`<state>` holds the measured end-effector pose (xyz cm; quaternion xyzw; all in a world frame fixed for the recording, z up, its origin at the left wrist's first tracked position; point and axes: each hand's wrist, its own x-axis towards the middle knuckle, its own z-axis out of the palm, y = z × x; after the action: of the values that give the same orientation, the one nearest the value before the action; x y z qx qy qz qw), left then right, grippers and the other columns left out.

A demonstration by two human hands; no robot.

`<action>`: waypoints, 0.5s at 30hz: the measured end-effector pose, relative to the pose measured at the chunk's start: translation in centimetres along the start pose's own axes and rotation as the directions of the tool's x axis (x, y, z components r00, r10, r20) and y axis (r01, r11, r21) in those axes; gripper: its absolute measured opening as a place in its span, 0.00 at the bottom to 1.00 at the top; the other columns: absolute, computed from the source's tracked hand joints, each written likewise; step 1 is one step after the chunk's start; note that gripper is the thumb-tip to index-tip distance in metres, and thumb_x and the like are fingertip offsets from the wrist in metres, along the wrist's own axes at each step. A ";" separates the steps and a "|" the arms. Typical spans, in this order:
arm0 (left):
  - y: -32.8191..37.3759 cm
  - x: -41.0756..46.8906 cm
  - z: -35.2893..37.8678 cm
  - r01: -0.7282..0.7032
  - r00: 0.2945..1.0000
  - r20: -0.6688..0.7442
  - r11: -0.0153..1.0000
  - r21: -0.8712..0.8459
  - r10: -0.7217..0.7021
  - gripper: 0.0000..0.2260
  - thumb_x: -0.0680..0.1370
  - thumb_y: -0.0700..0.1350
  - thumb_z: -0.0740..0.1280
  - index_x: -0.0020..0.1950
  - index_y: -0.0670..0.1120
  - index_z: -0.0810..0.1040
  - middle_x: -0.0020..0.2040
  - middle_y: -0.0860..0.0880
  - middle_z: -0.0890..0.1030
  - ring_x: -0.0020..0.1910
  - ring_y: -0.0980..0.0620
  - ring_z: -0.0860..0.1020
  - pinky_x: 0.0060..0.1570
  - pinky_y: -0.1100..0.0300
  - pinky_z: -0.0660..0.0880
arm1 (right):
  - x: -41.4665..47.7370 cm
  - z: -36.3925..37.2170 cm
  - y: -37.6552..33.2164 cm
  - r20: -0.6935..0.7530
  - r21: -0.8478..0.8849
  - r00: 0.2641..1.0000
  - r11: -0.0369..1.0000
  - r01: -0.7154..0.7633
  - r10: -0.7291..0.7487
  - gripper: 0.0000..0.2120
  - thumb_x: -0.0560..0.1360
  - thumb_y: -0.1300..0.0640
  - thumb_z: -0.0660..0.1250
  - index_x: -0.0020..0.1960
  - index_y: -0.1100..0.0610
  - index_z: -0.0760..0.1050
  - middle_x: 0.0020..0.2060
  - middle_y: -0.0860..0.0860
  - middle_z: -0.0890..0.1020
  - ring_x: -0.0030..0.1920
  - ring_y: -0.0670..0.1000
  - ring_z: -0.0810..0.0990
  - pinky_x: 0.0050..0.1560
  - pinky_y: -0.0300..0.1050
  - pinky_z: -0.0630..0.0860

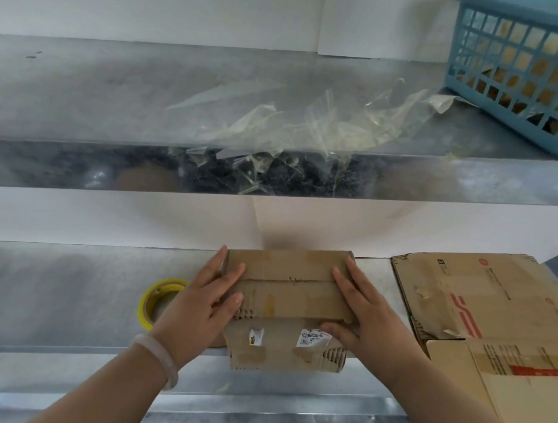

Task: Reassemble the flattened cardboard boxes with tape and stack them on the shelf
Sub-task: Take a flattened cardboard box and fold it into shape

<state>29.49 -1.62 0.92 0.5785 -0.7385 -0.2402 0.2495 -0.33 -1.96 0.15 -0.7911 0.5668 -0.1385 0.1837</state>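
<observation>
The box (288,291) lies lengthwise left-to-right on the shelf (38,289), left hand (206,303) and right hand (363,311) pressing flat-fingered on its ends, the tape (146,300) just left of the box, nearer the left hand.

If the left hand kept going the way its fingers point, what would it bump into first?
The left hand touches the small box; past it, probably the white back wall, depth unclear.
</observation>
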 end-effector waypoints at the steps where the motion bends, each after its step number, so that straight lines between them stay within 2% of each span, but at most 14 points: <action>1: -0.3 0.2 0.1 -0.056 0.998 -0.007 0.995 0.086 0.056 0.23 0.80 0.62 0.53 0.72 0.55 0.68 0.78 0.60 0.51 0.72 0.62 0.59 0.67 0.71 0.57 | 0.3 0.0 0.1 -0.018 -0.070 1.000 0.997 0.016 -0.018 0.40 0.73 0.29 0.56 0.78 0.40 0.43 0.77 0.36 0.41 0.76 0.40 0.45 0.75 0.41 0.50; 3: -0.7 0.3 0.2 -0.157 0.986 -0.018 0.956 0.247 0.167 0.24 0.81 0.62 0.47 0.72 0.55 0.69 0.77 0.56 0.58 0.73 0.54 0.61 0.70 0.55 0.63 | 0.7 0.3 0.6 -0.092 -0.212 0.990 0.973 0.089 -0.110 0.40 0.73 0.27 0.50 0.79 0.45 0.50 0.79 0.43 0.51 0.79 0.47 0.49 0.77 0.48 0.53; 5: -0.8 0.3 0.1 -0.187 0.981 0.009 0.925 0.330 0.195 0.23 0.82 0.60 0.45 0.72 0.57 0.68 0.75 0.56 0.63 0.73 0.50 0.62 0.69 0.48 0.66 | 0.8 0.4 0.9 -0.103 -0.285 0.980 0.949 0.134 -0.169 0.38 0.75 0.29 0.50 0.79 0.48 0.54 0.78 0.47 0.59 0.78 0.51 0.54 0.75 0.53 0.55; 8: -0.7 0.2 -0.1 -0.158 0.987 0.035 0.886 0.436 0.158 0.23 0.81 0.60 0.46 0.73 0.58 0.67 0.75 0.57 0.64 0.73 0.49 0.63 0.68 0.48 0.67 | 1.0 0.6 0.9 -0.124 -0.334 0.956 0.919 0.212 -0.266 0.34 0.77 0.34 0.54 0.78 0.50 0.59 0.76 0.48 0.63 0.77 0.53 0.59 0.73 0.54 0.57; 11: -0.2 0.2 0.0 -0.171 0.985 0.060 0.827 0.535 0.165 0.22 0.81 0.56 0.49 0.72 0.54 0.69 0.73 0.53 0.68 0.72 0.47 0.66 0.68 0.50 0.65 | 1.2 0.8 0.2 -0.100 -0.397 0.914 0.858 0.325 -0.393 0.29 0.77 0.41 0.58 0.75 0.53 0.67 0.74 0.48 0.68 0.75 0.52 0.64 0.74 0.53 0.59; 13: -0.1 0.3 0.2 -0.188 0.982 0.069 0.828 0.528 0.178 0.22 0.81 0.55 0.49 0.72 0.53 0.70 0.73 0.52 0.69 0.72 0.48 0.66 0.69 0.51 0.61 | 1.3 0.8 -0.4 -0.092 -0.388 0.926 0.870 0.306 -0.366 0.30 0.77 0.40 0.57 0.75 0.53 0.66 0.73 0.48 0.69 0.74 0.50 0.66 0.73 0.51 0.59; 15: -0.2 0.3 0.4 -0.200 0.980 0.084 0.838 0.508 0.182 0.22 0.82 0.56 0.48 0.72 0.52 0.69 0.74 0.52 0.67 0.73 0.49 0.64 0.71 0.52 0.61 | 1.5 0.9 -0.8 -0.094 -0.405 0.940 0.875 0.264 -0.327 0.32 0.77 0.37 0.55 0.75 0.54 0.67 0.73 0.48 0.70 0.73 0.50 0.68 0.73 0.51 0.63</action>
<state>29.31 -1.96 0.56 0.5436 -0.8336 -0.0176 0.0968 1.20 -2.99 -0.26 -0.8754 0.4677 -0.1132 -0.0453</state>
